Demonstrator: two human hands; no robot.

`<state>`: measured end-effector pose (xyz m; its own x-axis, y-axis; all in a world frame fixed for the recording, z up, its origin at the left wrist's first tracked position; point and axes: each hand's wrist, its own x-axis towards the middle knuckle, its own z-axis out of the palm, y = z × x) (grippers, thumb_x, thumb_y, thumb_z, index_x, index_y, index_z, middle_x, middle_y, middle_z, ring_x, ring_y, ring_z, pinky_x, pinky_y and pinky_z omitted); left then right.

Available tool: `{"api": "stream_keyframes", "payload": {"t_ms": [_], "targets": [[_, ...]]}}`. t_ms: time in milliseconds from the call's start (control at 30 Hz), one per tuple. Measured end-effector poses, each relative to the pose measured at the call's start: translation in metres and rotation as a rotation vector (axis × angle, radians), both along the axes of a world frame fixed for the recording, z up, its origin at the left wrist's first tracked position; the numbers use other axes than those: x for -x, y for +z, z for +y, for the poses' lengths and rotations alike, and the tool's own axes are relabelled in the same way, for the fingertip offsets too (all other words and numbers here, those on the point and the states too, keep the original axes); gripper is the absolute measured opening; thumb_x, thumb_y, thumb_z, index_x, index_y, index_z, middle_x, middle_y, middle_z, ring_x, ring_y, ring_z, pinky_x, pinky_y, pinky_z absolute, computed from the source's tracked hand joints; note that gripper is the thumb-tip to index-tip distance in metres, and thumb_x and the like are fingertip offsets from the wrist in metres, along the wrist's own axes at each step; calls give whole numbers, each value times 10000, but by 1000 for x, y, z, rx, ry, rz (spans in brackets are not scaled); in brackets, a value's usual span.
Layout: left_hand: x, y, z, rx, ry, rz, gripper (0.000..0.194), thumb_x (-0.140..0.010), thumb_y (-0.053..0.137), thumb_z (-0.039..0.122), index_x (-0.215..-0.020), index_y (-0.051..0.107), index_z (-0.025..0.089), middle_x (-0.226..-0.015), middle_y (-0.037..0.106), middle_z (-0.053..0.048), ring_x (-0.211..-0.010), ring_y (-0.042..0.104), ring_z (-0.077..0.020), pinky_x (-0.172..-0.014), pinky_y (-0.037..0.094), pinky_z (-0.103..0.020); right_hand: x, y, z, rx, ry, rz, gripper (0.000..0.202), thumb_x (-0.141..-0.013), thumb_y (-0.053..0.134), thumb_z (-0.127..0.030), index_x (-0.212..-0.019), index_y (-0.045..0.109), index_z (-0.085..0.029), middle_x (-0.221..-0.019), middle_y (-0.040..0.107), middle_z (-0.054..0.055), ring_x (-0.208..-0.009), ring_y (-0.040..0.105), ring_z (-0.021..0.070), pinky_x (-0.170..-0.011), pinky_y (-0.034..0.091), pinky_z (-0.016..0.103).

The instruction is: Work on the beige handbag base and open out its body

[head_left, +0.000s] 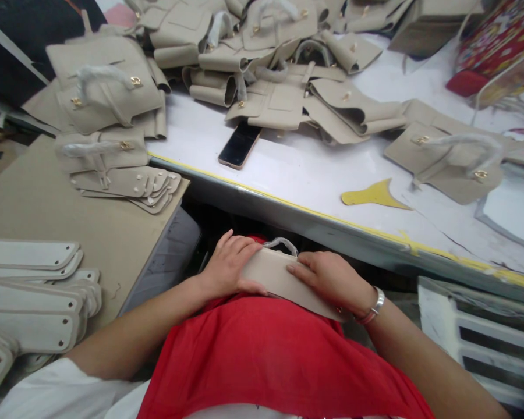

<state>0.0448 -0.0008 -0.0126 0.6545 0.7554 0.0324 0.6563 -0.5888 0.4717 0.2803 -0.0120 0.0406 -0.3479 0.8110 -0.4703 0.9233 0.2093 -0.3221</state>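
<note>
A beige handbag piece [283,277] lies across my lap against the red apron, its smooth side up. Behind its far edge shows a looped handle [283,241] in clear plastic wrap. My left hand [232,265] grips the left end, thumb along the near edge and fingers over the far one. On the right part, my right hand [334,280] is closed over the piece, fingertips resting on its surface. The underside and the near right corner are partly hidden.
A white-topped table [297,169] with a yellow-taped edge stands ahead, bearing many beige bag parts [271,99], a phone [239,145] and a yellow scraper-shaped piece [375,195]. Stacked strips [30,314] lie on the left board. A slatted white stool [484,331] is at right.
</note>
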Motion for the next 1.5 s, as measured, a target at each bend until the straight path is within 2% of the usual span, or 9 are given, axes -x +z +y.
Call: {"api": "stream_keyframes", "payload": {"t_ms": [33, 100, 267, 533, 933, 1100, 1367, 1433, 1500], "targets": [[2, 0, 1, -6, -41, 8, 869, -585, 539, 754, -1231, 466, 176, -1154, 522, -109, -1104, 439, -279, -1084, 107, -496, 0, 0, 0, -2, -1, -1, 387, -885, 374, -461, -742, 610, -190, -701, 640, 39, -578, 542, 135, -522, 293, 242], [4, 0, 1, -16, -85, 31, 956, -535, 540, 784, -1262, 438, 172, -1170, 503, -116, -1115, 423, -291, -1079, 105, -507, 0, 0, 0, 2, -1, -8, 400, -883, 371, -472, -738, 610, -186, -698, 638, 39, -574, 538, 131, -517, 287, 241], [7, -2, 1, -51, -106, 67, 921, -567, 539, 761, -1250, 436, 152, -1186, 487, -124, -1117, 418, -281, -1065, 152, -491, 3, 2, -2, 3, -2, -25, 407, -878, 367, -481, -758, 614, -182, -724, 640, 44, -581, 532, 130, -513, 274, 237], [10, -2, 0, -58, -138, 87, 816, -628, 607, 612, -1258, 399, 137, -1242, 458, -146, -1171, 390, -283, -1060, 165, -483, 7, 2, -5, -3, -9, -43, 405, -870, 354, -479, -750, 608, -187, -715, 634, 37, -570, 510, 130, -506, 247, 244], [11, -3, -2, -59, -113, 44, 968, -583, 546, 749, -1312, 372, 137, -1248, 463, -143, -1169, 394, -283, -1064, 164, -477, 9, 3, -9, -47, -6, -76, 408, -879, 343, -467, -726, 597, -187, -701, 637, 40, -568, 518, 132, -504, 247, 245], [8, -4, 0, -67, -105, 60, 898, -595, 535, 746, -1263, 432, 154, -1212, 487, -125, -1132, 418, -272, -1065, 162, -481, 6, 0, -8, -47, -9, -89, 393, -878, 355, -469, -763, 607, -191, -726, 651, 47, -617, 562, 156, -522, 272, 251], [-4, 13, 5, -110, -153, 178, 849, -641, 494, 739, -1225, 455, 124, -1152, 522, -138, -1080, 437, -290, -1056, 91, -558, 6, 1, -4, -18, -26, -102, 365, -875, 370, -456, -799, 621, -202, -753, 664, 48, -653, 593, 182, -540, 302, 260], [-11, 14, 7, -136, -185, 190, 842, -656, 473, 740, -1194, 477, 92, -1133, 524, -157, -1069, 435, -300, -1048, 148, -539, 5, 1, -3, -10, -30, -108, 355, -871, 378, -453, -795, 620, -204, -761, 667, 48, -663, 599, 190, -543, 311, 262], [-20, 11, 7, -158, -224, 187, 727, -743, 459, 653, -1181, 483, 73, -1142, 515, -169, -1054, 439, -292, -1006, 263, -480, 5, 0, -2, -8, -32, -115, 352, -870, 381, -451, -797, 620, -203, -770, 670, 52, -675, 606, 199, -550, 323, 266]]}}
